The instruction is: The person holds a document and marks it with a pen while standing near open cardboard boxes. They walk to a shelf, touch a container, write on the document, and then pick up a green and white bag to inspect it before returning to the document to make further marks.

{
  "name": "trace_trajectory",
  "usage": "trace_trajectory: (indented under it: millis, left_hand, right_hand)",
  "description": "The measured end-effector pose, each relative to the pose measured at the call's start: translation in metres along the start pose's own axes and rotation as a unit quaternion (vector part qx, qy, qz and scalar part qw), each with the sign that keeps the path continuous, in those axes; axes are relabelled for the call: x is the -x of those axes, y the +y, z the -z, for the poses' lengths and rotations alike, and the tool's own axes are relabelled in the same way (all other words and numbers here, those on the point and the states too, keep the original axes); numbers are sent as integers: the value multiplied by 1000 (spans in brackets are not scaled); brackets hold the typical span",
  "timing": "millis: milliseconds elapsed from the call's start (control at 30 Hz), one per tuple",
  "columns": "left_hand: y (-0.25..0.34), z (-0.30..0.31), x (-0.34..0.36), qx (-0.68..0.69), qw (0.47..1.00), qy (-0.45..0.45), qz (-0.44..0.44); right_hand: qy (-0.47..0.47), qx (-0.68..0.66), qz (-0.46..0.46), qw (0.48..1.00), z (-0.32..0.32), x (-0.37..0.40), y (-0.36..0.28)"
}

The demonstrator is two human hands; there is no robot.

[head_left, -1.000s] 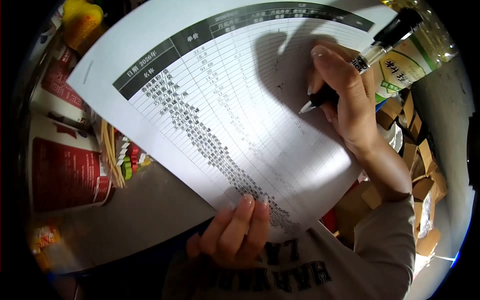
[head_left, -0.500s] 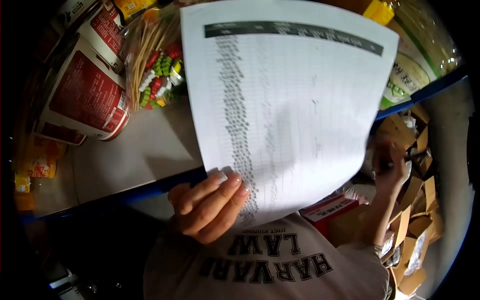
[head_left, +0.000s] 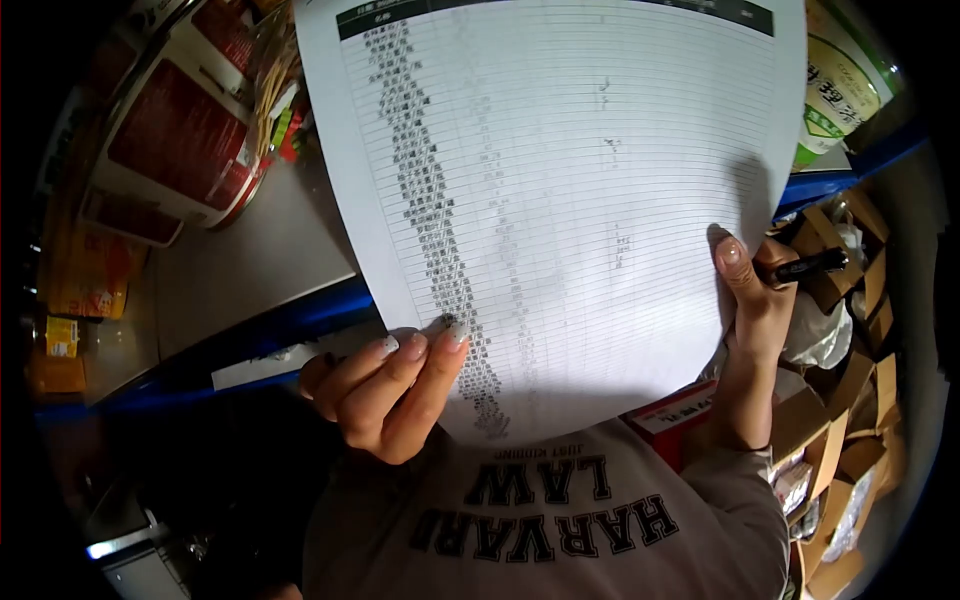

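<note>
A large printed sheet of paper (head_left: 560, 220), with a dark header bar, a list of names down its left side and a few handwritten marks, fills the middle of the view. At its lower left edge my left hand (head_left: 390, 390) pinches it, fingertips on the front and thumb mostly hidden. My right hand (head_left: 755, 300) is closed at the right edge, its thumb on the front of the sheet. A black marker pen (head_left: 812, 266) is held in that hand too, pointing right. The fingers behind the sheet are hidden.
Red-and-white tubs (head_left: 180, 130) and a bag of bead-topped skewers (head_left: 283, 110) stand on the blue-edged shelf (head_left: 270, 240). Yellow packages (head_left: 95, 275) sit at far left, a green-and-white package (head_left: 840, 90) at upper right. Open cardboard boxes (head_left: 855, 390) line the lower right.
My right hand has come up from beside the sheet, with the marker pen, to take hold of its right edge. The sheet now sits higher and nearer, its print sharper.
</note>
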State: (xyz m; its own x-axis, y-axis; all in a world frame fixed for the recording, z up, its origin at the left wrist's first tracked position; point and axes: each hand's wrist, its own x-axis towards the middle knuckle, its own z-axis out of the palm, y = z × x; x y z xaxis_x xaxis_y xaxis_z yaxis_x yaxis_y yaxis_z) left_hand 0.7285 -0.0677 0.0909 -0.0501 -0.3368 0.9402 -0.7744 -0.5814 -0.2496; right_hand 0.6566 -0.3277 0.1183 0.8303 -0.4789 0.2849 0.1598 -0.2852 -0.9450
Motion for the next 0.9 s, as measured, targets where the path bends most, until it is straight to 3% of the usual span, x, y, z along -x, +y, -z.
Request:
trace_trajectory:
  millis: [267,667,900]
  left_hand:
    - [3,0,-4,-40,999,12,12]
    - [6,-1,-6,-71,995,51,41]
    - [6,-1,1,-69,994,69,44]
  right_hand:
    - [48,13,23,999,-4,-1,6]
    - [43,-18,53,998,1,-5,26]
    - [77,-147,35,986,-7,0,30]
